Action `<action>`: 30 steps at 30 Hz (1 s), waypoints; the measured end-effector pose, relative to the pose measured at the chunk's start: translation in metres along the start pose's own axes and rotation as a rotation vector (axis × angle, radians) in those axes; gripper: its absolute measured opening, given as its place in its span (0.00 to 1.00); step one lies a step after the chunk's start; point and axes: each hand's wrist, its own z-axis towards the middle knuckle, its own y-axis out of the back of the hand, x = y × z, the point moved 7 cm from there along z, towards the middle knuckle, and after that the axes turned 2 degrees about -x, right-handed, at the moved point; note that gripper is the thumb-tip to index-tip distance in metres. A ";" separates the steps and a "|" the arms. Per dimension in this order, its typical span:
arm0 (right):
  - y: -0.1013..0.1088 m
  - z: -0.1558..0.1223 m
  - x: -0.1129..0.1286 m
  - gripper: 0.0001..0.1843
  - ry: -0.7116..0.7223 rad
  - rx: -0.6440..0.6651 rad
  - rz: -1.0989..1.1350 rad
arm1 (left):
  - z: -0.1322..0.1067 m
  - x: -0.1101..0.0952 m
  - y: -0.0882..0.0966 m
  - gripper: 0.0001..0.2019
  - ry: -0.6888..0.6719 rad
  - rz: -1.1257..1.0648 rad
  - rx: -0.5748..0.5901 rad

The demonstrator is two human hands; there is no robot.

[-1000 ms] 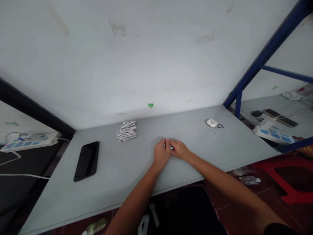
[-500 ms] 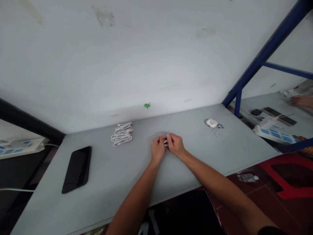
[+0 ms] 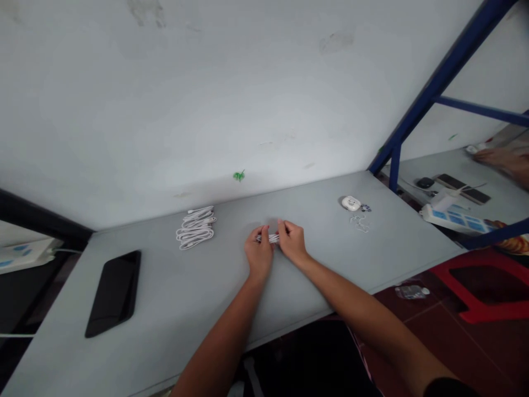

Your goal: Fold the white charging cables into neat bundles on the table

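Observation:
Between my two hands is a folded white cable [image 3: 273, 239], a small bundle partly hidden by my fingers. My left hand [image 3: 259, 248] is closed on its left end. The fingers of my right hand [image 3: 291, 240] pinch the right end. Both hands are low over the grey table, near its middle. To the left of them, several coiled white cables [image 3: 196, 227] lie in a row on the tabletop.
A black phone [image 3: 114, 293] lies on the table [image 3: 177, 309] at the left. A white earbud case [image 3: 351, 203] with a charm is at the right. Beyond the blue frame [image 3: 430, 91], a person's hand [image 3: 502, 161] shows above another table. A red stool [image 3: 479, 286] stands below.
My hands have moved slightly apart, showing more of the white cable between them. The whole view has shifted a little. In the background, the other person's hand has moved.

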 end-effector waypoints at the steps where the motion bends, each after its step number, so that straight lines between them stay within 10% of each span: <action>1: -0.002 -0.001 0.000 0.27 -0.011 0.025 0.015 | -0.001 0.000 0.001 0.19 0.004 0.000 -0.015; 8: -0.001 -0.003 0.006 0.26 0.059 0.035 0.017 | -0.002 -0.011 -0.001 0.26 -0.186 0.324 0.017; 14: 0.008 0.006 0.002 0.30 0.038 0.019 0.014 | -0.003 -0.008 -0.022 0.31 -0.129 0.387 0.464; 19: 0.008 0.010 0.002 0.33 0.005 0.089 0.087 | -0.029 -0.002 -0.029 0.28 0.229 0.065 0.831; 30: 0.033 0.004 0.013 0.35 0.144 0.065 -0.009 | -0.059 0.001 -0.038 0.19 0.687 -0.360 1.049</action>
